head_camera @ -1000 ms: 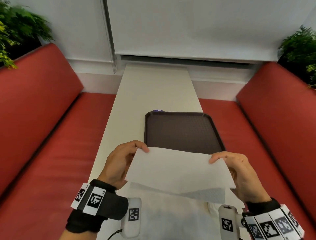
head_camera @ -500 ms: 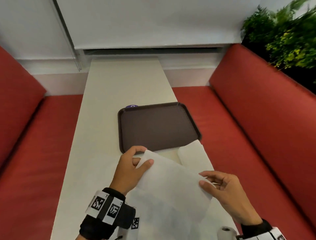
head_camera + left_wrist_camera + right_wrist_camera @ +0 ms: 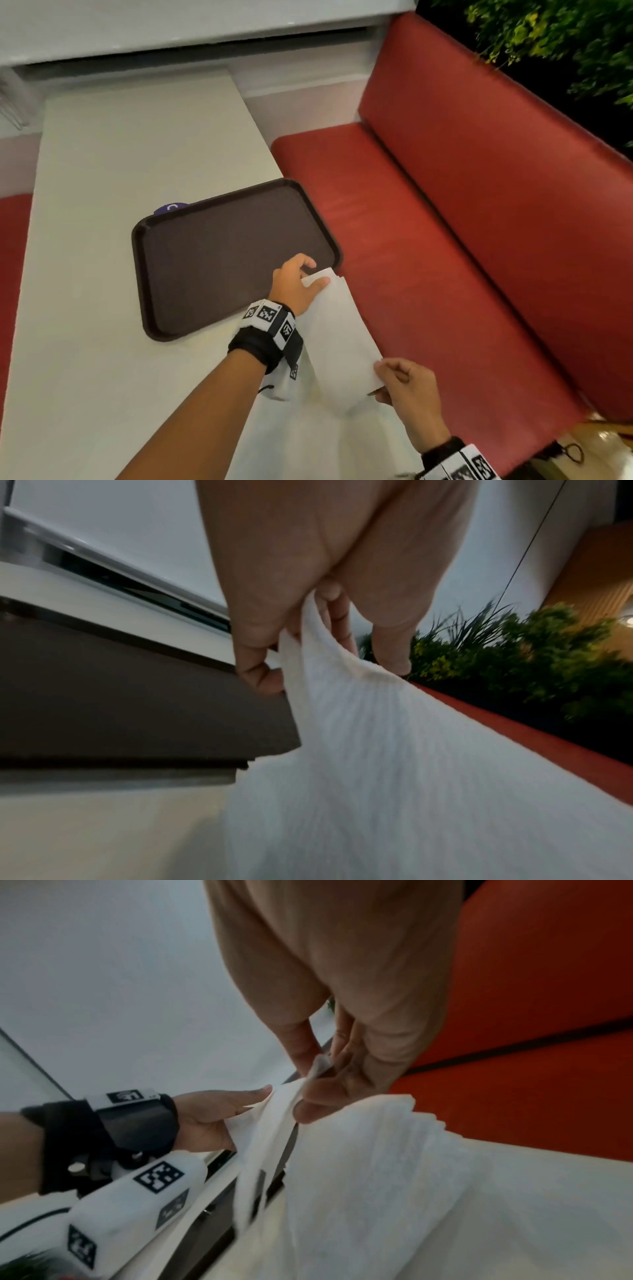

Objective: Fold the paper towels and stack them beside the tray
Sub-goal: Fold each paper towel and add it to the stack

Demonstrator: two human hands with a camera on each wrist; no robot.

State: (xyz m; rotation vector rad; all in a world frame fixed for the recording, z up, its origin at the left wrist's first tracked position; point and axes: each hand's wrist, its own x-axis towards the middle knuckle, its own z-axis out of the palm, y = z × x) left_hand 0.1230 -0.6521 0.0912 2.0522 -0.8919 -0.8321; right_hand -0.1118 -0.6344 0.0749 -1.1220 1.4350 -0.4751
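A folded white paper towel [image 3: 339,335] stretches along the table's right edge, just right of the dark brown tray [image 3: 219,253]. My left hand [image 3: 298,277] pinches its far end by the tray's near right corner, thumb on top. My right hand [image 3: 397,380] pinches the near end. In the left wrist view the towel [image 3: 394,750] hangs from my fingers [image 3: 260,677] next to the tray [image 3: 120,710]. In the right wrist view my thumb and fingers [image 3: 318,1096] clamp the towel's [image 3: 359,1164] edge. A second towel edge [image 3: 342,281] peeks out under the far end.
The long white table [image 3: 102,171] runs away from me, with a purple object [image 3: 170,207] behind the tray. A red bench seat [image 3: 411,257] and backrest sit close on the right, with green plants [image 3: 548,34] above.
Both hands carried the folded towel from in front of me over to the right side of the tray. My view swung right and down with them.
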